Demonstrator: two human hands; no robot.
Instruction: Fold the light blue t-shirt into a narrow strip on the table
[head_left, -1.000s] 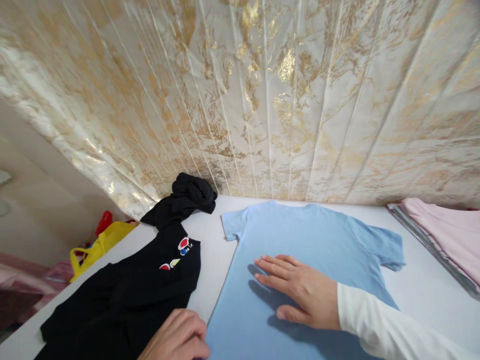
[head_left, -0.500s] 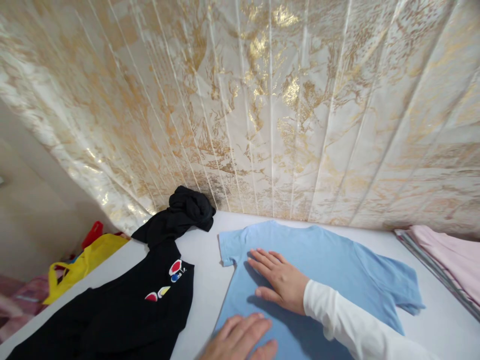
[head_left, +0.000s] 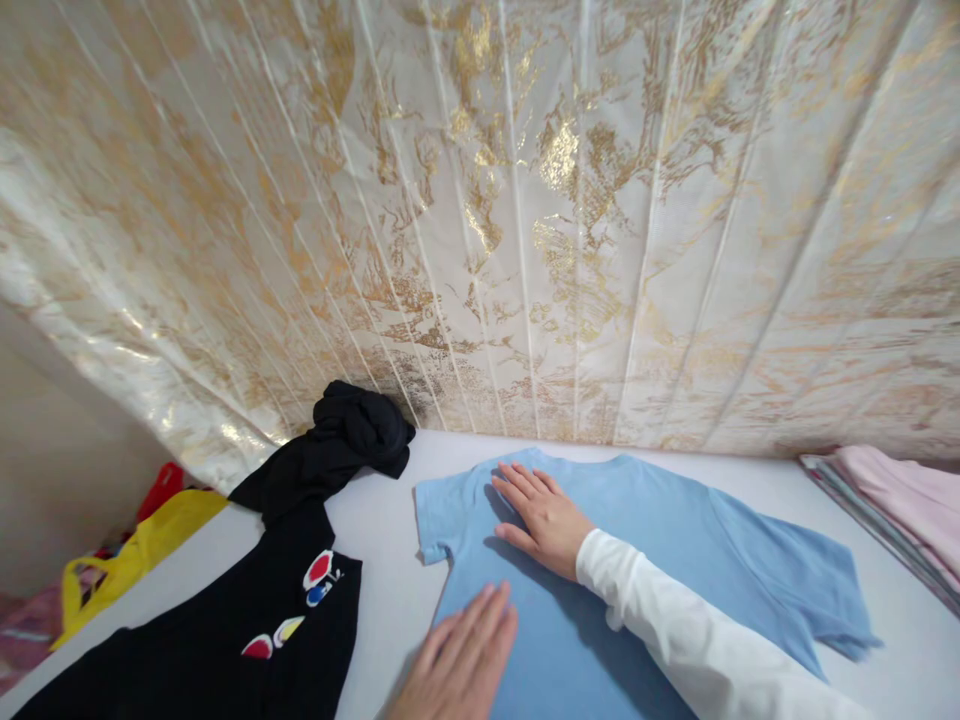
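Note:
A light blue T-shirt point(head_left: 645, 520) lies spread on the white table, its neckline towards the curtain and its sleeves out to both sides. My right hand point(head_left: 541, 520), in a white sleeve, is over the shirt's upper left part with its fingers stretched out. Lower down, my left hand point(head_left: 461, 655) is at the shirt's left edge, fingers straight and close together. Neither hand holds anything. Whether the palms touch the cloth cannot be told. To the left lies a black garment point(head_left: 195, 610) with red, blue and yellow prints.
A bunched black cloth point(head_left: 360, 430) sits at the back by the gold-patterned curtain point(head_left: 525, 250). On the right is a stack of folded clothes point(head_left: 900, 510), pink on top. A yellow bag point(head_left: 150, 540) stands beyond the left edge of the white table point(head_left: 390, 560).
My right hand has slid slightly up and left over the shirt. My left hand has turned, its fingers now pointing more away from me and closer together. The view has shifted a little.

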